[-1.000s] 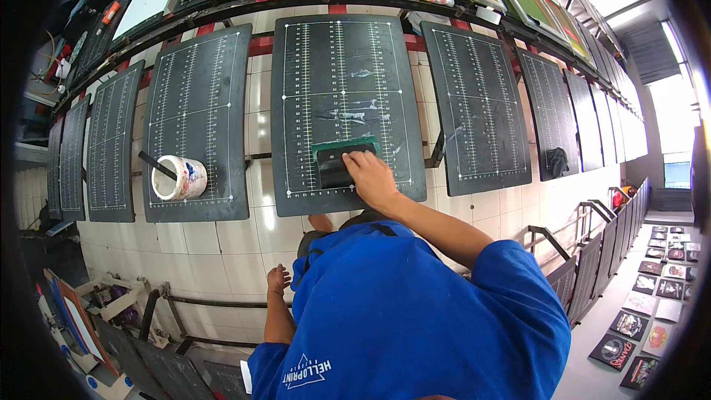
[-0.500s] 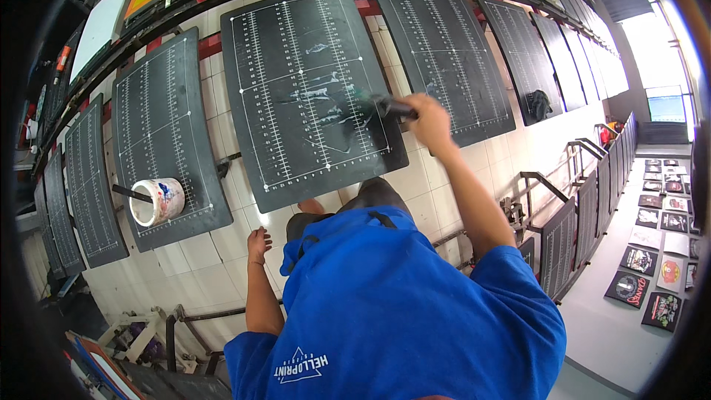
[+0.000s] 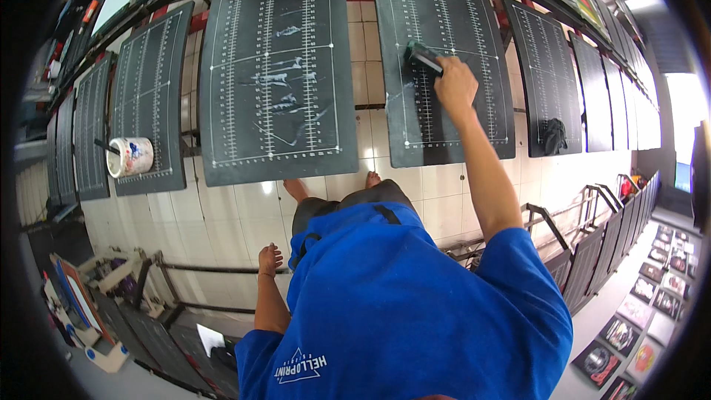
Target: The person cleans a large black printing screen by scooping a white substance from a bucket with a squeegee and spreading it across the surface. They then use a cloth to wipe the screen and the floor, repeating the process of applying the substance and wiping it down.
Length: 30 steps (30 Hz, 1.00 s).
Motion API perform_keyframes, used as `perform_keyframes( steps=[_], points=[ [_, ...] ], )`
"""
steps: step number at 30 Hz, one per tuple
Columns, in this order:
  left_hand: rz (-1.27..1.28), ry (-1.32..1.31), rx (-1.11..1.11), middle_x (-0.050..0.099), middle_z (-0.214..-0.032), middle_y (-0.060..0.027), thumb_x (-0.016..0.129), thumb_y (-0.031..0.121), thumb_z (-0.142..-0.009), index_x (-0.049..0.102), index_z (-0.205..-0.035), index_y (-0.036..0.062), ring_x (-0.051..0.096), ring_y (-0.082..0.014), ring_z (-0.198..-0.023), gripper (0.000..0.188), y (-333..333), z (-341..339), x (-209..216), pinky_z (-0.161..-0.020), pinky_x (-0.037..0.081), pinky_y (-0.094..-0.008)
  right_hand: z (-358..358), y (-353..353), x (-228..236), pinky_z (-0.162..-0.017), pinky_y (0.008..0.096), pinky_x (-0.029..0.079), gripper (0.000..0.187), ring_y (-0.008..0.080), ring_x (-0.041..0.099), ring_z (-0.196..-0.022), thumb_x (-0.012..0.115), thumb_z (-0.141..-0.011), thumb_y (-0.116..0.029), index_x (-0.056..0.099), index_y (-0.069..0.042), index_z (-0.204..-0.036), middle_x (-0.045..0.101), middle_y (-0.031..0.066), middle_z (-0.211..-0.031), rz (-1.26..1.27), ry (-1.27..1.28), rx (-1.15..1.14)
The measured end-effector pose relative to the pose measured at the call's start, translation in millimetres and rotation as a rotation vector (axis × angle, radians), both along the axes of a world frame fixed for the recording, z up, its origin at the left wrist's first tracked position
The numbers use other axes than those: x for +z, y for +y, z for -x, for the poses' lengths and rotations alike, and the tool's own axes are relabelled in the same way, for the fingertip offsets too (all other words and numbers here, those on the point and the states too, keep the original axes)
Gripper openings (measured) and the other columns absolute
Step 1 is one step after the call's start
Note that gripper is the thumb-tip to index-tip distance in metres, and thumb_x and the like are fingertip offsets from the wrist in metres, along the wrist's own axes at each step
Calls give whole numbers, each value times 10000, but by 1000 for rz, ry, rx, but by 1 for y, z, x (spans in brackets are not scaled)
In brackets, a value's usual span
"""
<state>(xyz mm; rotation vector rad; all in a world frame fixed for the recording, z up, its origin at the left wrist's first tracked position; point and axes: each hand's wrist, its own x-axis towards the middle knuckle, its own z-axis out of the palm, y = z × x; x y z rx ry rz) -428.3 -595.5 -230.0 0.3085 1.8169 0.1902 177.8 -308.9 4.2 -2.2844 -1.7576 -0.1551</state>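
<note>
My right hand (image 3: 455,85) is stretched out and grips a dark flat spreader (image 3: 424,57), pressing it on a black board with white ruled markings (image 3: 474,126). A thin pale smear shows on that board left of the spreader. The neighbouring middle board (image 3: 274,74) carries several whitish streaks across its centre. My left hand (image 3: 269,259) hangs low beside my blue shirt, fingers loosely apart, holding nothing.
A white pot with a stick in it (image 3: 129,157) stands on the board at the left. A dark cloth (image 3: 554,135) lies on a board farther right. Metal railings (image 3: 592,215) run along the right, with printed sheets (image 3: 652,311) below; frames (image 3: 74,304) lean at lower left.
My right hand has carried the spreader from the middle board over to the board on its right. The middle board now shows streaks. My left hand stays hanging at my side.
</note>
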Motion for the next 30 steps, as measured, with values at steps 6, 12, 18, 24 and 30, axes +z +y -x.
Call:
perform_keyframes(
  steps=[6, 12, 18, 24, 30],
  points=[
    [-8, -49, -10, 668, -993, -140, 507, 411, -1015, 597, -1155, 6, 636, -217, -682, 438, -67, -94, 9, -606, 537, -353, 21, -130, 10, -833, 400, 558, 544, 256, 627, -1045, 701, -678, 13, 666, -139, -1199, 657, 19, -1153, 170, 105, 384],
    [-96, -46, 94, 657, -1017, -124, 516, 439, -1008, 594, -1190, 20, 642, -224, -790, 464, -62, -138, 7, -639, 523, -323, -22, -86, 51, -797, 444, 568, 396, 303, 681, -970, 680, -730, -90, 721, -220, -1102, 692, 52, -1038, 417, 119, 465],
    [-161, -76, 183, 637, -979, -88, 516, 422, -1017, 588, -1165, 29, 617, -181, -790, 426, -61, -158, 6, -666, 513, -317, 6, 31, 91, -770, 468, 557, 313, 344, 697, -918, 631, -785, -117, 710, -178, -1081, 723, 106, -964, 450, -169, 541],
    [-171, -153, 334, 620, -866, -72, 525, 392, -1017, 591, -1099, 27, 578, -142, -649, 380, -110, -159, -24, -544, 467, -285, 36, 80, 84, -764, 464, 554, 269, 339, 700, -917, 597, -811, -97, 720, -160, -1042, 726, 121, -967, 443, -295, 646],
    [-58, -138, 264, 511, -631, -17, 520, 337, -1015, 564, -945, 58, 464, -133, -449, 291, -145, -150, -26, -385, 354, -288, 31, 73, 68, -770, 462, 552, 262, 329, 696, -935, 598, -813, -84, 728, -159, -1028, 711, 98, -987, 450, -338, 609]
  ],
)
